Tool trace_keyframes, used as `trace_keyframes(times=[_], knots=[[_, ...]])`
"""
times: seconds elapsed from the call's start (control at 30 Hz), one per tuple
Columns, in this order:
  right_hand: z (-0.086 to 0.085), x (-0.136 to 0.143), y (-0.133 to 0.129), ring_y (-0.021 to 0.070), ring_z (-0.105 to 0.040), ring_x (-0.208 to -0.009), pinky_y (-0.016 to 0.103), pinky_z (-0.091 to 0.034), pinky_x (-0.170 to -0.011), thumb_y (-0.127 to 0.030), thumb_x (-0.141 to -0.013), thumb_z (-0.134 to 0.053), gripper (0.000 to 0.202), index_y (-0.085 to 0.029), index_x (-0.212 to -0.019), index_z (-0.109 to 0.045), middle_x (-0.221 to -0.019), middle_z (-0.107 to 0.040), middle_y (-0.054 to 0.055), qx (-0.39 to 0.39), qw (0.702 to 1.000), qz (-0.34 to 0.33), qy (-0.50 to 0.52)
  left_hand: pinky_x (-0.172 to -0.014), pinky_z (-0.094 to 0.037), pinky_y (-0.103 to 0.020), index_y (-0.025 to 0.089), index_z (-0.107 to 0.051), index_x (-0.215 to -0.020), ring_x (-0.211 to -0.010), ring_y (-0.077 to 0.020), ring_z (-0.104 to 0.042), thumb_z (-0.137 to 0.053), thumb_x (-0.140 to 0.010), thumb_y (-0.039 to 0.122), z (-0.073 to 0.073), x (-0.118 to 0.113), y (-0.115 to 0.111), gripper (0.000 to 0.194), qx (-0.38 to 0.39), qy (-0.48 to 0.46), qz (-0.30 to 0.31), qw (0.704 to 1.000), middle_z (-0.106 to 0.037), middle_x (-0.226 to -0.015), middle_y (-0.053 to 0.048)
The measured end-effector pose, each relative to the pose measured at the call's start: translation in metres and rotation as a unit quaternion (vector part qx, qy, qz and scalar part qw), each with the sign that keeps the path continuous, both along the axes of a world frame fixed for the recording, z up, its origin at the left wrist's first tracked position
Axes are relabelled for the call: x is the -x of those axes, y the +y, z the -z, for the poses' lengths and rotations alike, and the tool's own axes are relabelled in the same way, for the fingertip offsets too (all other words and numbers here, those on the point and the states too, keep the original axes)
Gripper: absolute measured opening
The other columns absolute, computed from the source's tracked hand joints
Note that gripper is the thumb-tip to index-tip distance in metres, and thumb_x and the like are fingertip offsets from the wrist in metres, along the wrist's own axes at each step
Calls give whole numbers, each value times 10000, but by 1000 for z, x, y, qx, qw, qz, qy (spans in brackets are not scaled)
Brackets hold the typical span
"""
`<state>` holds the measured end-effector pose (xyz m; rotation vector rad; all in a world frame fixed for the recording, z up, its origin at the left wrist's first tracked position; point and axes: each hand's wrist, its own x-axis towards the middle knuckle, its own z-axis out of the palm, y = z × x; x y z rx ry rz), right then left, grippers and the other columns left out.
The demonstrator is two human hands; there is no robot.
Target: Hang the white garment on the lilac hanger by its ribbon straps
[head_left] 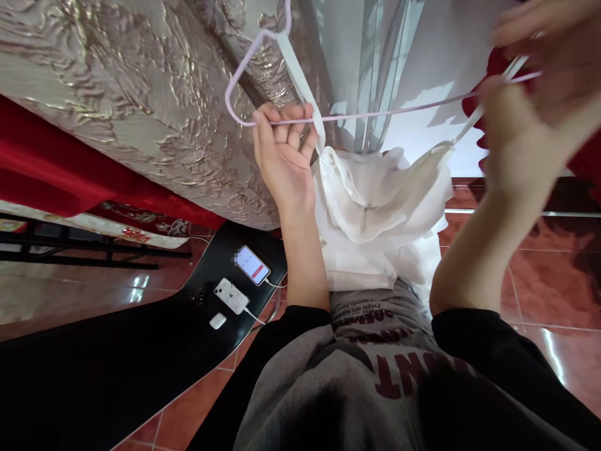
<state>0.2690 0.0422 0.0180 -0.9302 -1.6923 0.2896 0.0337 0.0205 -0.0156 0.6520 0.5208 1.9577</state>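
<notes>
A thin lilac clothes hanger (pixel 389 114) stretches across the upper view. My left hand (pixel 288 150) is closed on its lower bar near the left end, fingertips curled over it. One white strap (pixel 297 72) of a white garment (pixel 375 207) loops over the hanger's left arm beside those fingers. At the upper right, my right hand (pixel 530 100), partly blurred, is at the hanger's other end, with a second white strap running up between thumb and fingers. The garment, ruffled and bunched, hangs from both straps in front of my body.
A black bench (pixel 154 338) at the left holds two phones (pixel 252 265) with cables and a small white case (pixel 218 321). Embossed curtain fabric (pixel 141 94) hangs at the upper left, beside red cloth (pixel 70 169). Sheer curtains (pixel 375 62) hang ahead over red floor tiles (pixel 539 282).
</notes>
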Motion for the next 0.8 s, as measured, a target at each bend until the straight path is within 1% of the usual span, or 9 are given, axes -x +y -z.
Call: trace_keyframes(times=[0.1, 0.23, 0.33, 0.4, 0.43, 0.53, 0.63, 0.73, 0.8], knots=[[30, 25, 6, 229, -626, -1072, 526, -430, -1136, -353, -861, -654, 208, -321, -1060, -704, -1067, -714, 12, -36, 995, 6, -97, -946, -547, -311, 206, -591, -988, -1057, -160, -676, -235, -1149, 304, 10, -4, 2, 403, 21, -19, 36, 999, -676, -1122, -55], [56, 46, 8, 243, -584, -1076, 586, -319, -1216, -513, -912, -555, 211, -384, -1022, -682, -970, -697, 10, -12, 993, 76, -92, -1026, -490, -313, 203, -670, -966, -1072, -162, -693, -347, -1110, 188, 16, 0, -6, 354, 68, 161, 23, 984, -721, -1065, -47], [59, 50, 2, 237, -588, -1062, 569, -304, -1240, -581, -932, -476, 294, -384, -995, -685, -936, -685, 15, -18, 994, 97, -56, -949, -525, -321, 240, -731, -915, -984, -209, -706, -562, -1032, 192, 6, 10, -27, 210, 77, 332, -11, 940, -737, -945, -40], [57, 48, -2, 227, -594, -1033, 555, -289, -1253, -583, -939, -463, 312, -366, -932, -687, -892, -672, 16, -17, 994, 103, -44, -828, -558, -323, 241, -767, -912, -920, -237, -699, -602, -1019, 247, -7, 16, -46, 196, 69, 431, -38, 899, -734, -903, -53], [55, 48, -3, 222, -593, -1021, 547, -290, -1251, -578, -942, -464, 316, -356, -898, -685, -871, -666, 15, -18, 994, 105, -38, -732, -563, -310, 253, -768, -883, -887, -240, -700, -588, -1030, 290, -15, 19, -53, 236, 64, 439, -38, 896, -729, -909, -59], [52, 47, -5, 220, -584, -999, 537, -326, -1215, -570, -942, -474, 328, -335, -842, -680, -832, -645, 21, -21, 994, 105, -27, -541, -513, -282, 281, -752, -865, -886, -242, -703, -477, -1065, 296, -42, 23, -63, 341, 45, 387, 5, 921, -706, -916, -76], [51, 48, -9, 229, -580, -1009, 533, -323, -1214, -574, -941, -466, 323, -347, -889, -690, -848, -647, 27, -11, 995, 96, -35, -725, -584, -233, 225, -688, -1042, -1117, -184, -659, -177, -1127, 300, -62, 29, -47, 523, 26, 257, 47, 965, -666, -1163, -62], [50, 48, -12, 242, -581, -1034, 543, -293, -1237, -581, -938, -450, 316, -378, -955, -691, -881, -665, 28, -2, 995, 87, -51, -998, -537, -226, 161, -544, -1097, -1252, -122, -584, 90, -1092, 290, -59, 39, -21, 647, -26, 125, -25, 991, -557, -1375, -71], [51, 48, -12, 251, -580, -1068, 554, -277, -1247, -586, -934, -443, 317, -394, -1005, -685, -916, -678, 29, 1, 995, 81, -61, -853, -578, -218, 164, -507, -1143, -1219, -118, -610, -20, -1058, 122, -42, 45, -7, 496, -44, 91, -119, 988, -553, -1388, -82]])
